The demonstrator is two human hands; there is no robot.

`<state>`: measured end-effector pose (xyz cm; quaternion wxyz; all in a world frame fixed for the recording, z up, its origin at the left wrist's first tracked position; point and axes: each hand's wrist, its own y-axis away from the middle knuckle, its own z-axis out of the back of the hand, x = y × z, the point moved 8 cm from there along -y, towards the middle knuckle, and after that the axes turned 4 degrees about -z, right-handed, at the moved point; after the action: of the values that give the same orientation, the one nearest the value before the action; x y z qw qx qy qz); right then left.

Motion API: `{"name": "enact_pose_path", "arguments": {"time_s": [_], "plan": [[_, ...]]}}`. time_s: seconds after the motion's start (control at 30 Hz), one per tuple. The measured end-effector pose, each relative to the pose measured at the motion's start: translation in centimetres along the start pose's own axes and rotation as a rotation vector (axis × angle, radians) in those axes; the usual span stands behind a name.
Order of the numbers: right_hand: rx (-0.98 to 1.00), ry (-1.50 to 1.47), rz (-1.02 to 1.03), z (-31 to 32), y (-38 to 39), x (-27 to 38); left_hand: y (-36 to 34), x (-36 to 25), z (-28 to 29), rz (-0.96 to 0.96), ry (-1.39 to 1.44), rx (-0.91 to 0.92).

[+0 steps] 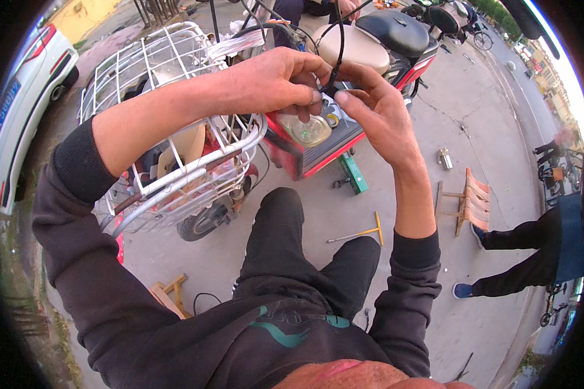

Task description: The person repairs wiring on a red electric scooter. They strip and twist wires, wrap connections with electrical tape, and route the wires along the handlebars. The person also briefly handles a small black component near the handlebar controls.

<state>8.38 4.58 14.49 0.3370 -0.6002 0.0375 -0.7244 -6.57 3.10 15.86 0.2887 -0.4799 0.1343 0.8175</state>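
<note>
Both hands meet above the footboard of a red electric scooter (293,155). My left hand (276,81) pinches a black cable (337,55) from the left, thumb and fingers closed. Closed on the same cable from the right is my right hand (383,117), its thumb near the left fingertips. The cable runs up from between the hands toward the handlebar area. What the fingertips press on is partly hidden. Just below the hands, a clear plastic lamp cover (306,129) and a roll of tape (333,120) lie on the scooter.
A white wire basket (175,165) stands at the left above a wheel (204,220). A yellow-handled T-shaped wrench (377,228), a green box (353,174) and a small folding stool (475,201) are on the ground. Another person (532,249) stands at right; a white car (29,110) is parked left.
</note>
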Motion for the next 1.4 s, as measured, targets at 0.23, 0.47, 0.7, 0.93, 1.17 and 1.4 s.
{"name": "enact_pose_path", "arguments": {"time_s": [0.23,0.47,0.7,0.93,1.17,1.4], "plan": [[0.085,0.039,-0.187,-2.6,-0.6,-0.9,2.3,-0.6,1.1,0.017,-0.114,-0.073],[-0.043,0.280,-0.143,-0.6,1.5,-0.2,-1.4,-1.2,-0.9,-0.136,-0.329,-0.013],[0.099,0.584,-0.244,-1.3,1.7,1.5,-1.1,-0.3,-0.4,-0.150,-0.254,-0.057],[0.007,0.576,0.069,-0.6,1.6,2.0,-1.1,-0.3,0.5,-0.107,-0.068,-0.107],[0.057,0.524,-0.025,0.1,2.6,3.0,-0.8,-1.0,0.8,-0.148,-0.178,-0.097],[-0.025,0.317,-0.016,0.0,3.2,1.1,0.0,0.1,0.7,0.044,-0.050,-0.071]]}}
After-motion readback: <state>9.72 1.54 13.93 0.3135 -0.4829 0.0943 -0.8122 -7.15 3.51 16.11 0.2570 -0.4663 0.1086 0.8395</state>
